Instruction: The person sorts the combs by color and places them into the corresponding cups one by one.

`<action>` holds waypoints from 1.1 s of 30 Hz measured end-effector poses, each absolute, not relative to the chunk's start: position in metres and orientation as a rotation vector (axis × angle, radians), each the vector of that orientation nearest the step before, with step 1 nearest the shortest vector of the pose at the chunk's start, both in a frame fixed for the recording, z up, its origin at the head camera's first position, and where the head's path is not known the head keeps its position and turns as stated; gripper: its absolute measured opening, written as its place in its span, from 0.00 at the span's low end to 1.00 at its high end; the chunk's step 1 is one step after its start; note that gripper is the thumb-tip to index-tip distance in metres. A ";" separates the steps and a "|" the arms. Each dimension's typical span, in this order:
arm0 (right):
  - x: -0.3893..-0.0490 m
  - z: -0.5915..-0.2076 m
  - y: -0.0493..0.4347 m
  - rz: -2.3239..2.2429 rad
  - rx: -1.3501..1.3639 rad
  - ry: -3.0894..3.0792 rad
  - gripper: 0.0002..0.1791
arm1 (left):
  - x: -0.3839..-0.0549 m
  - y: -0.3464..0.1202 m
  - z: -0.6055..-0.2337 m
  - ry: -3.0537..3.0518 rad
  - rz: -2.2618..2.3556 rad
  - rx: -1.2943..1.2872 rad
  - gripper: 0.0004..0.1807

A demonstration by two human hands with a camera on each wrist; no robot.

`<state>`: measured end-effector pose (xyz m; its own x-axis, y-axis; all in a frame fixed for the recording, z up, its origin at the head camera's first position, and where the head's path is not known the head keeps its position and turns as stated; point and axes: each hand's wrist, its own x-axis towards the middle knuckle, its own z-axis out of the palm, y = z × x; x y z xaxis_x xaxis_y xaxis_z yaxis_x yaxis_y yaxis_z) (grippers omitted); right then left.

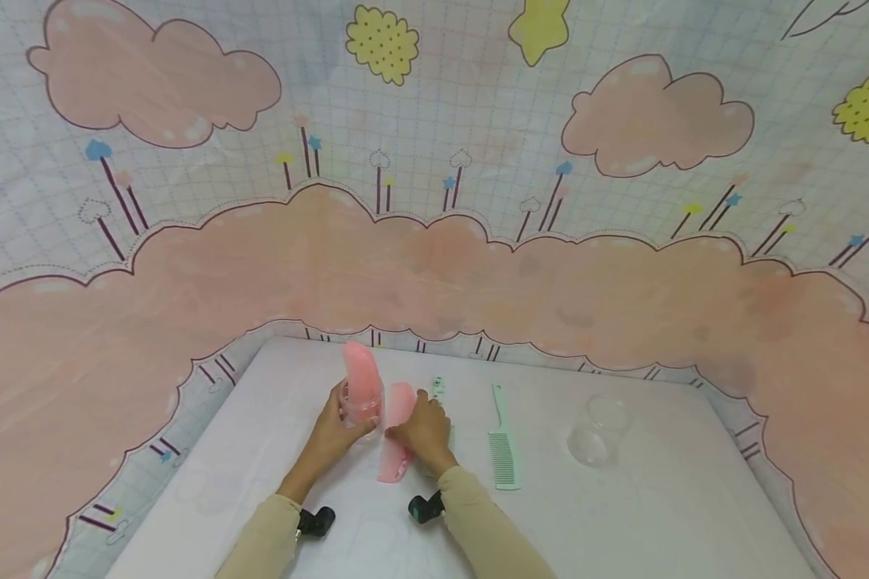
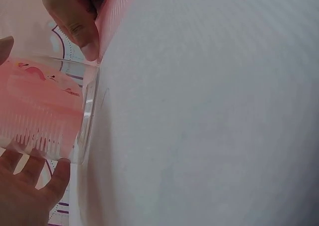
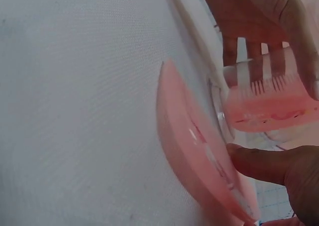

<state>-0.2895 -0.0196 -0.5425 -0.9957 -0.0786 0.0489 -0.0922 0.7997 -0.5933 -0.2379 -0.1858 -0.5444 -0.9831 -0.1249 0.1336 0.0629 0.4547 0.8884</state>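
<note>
My left hand grips a clear plastic cup, its fingers on one side and the thumb on the other. Inside the cup a pink comb stands upright, its rounded end above the rim; its teeth and a small printed pattern show through the wall. Just right of the cup, my right hand pinches a second pink comb at the table surface, thumb on its near edge. A green comb lies partly hidden behind the right hand.
Another green comb with a slim handle lies right of my right hand. Farther right stands a second clear cup. The white table meets a printed cloth along its back and sides.
</note>
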 end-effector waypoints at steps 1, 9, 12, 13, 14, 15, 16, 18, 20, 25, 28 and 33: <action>-0.290 -0.543 -0.019 0.970 0.144 -2.960 0.50 | -0.238 -0.186 -0.545 -2.524 -1.555 0.055 0.54; -0.291 -0.541 -0.009 1.136 0.153 -2.895 0.36 | -0.241 -0.183 -0.543 -2.541 -1.569 0.057 0.55; -0.293 -0.540 -0.005 1.252 0.135 -2.873 0.26 | -0.240 -0.182 -0.541 -2.547 -1.574 0.068 0.55; -0.294 -0.539 -0.003 1.281 0.132 -2.868 0.22 | -0.240 -0.182 -0.541 -2.551 -1.573 0.071 0.55; -0.295 -0.538 -0.002 1.310 0.127 -2.866 0.20 | -0.240 -0.182 -0.541 -2.556 -1.572 0.074 0.55; -0.295 -0.536 -0.001 1.343 0.120 -2.860 0.18 | -0.240 -0.182 -0.540 -2.557 -1.572 0.077 0.56; -0.296 -0.535 0.000 1.363 0.113 -2.857 0.17 | -0.240 -0.182 -0.540 -2.561 -1.571 0.079 0.56; -0.296 -0.533 0.002 1.429 0.108 -2.839 0.15 | -0.240 -0.182 -0.541 -2.564 -1.571 0.085 0.56; -0.296 -0.532 0.004 1.493 0.114 -2.810 0.14 | -0.240 -0.183 -0.542 -2.561 -1.576 0.091 0.57; -0.296 -0.531 0.009 1.608 0.126 -2.747 0.12 | -0.240 -0.185 -0.545 -2.553 -1.589 0.103 0.57; -0.296 -0.529 0.013 1.644 0.127 -2.720 0.12 | -0.240 -0.186 -0.546 -2.558 -1.586 0.104 0.57; -0.293 -0.521 0.018 1.695 0.128 -2.668 0.14 | -0.241 -0.187 -0.546 -2.551 -1.573 0.085 0.57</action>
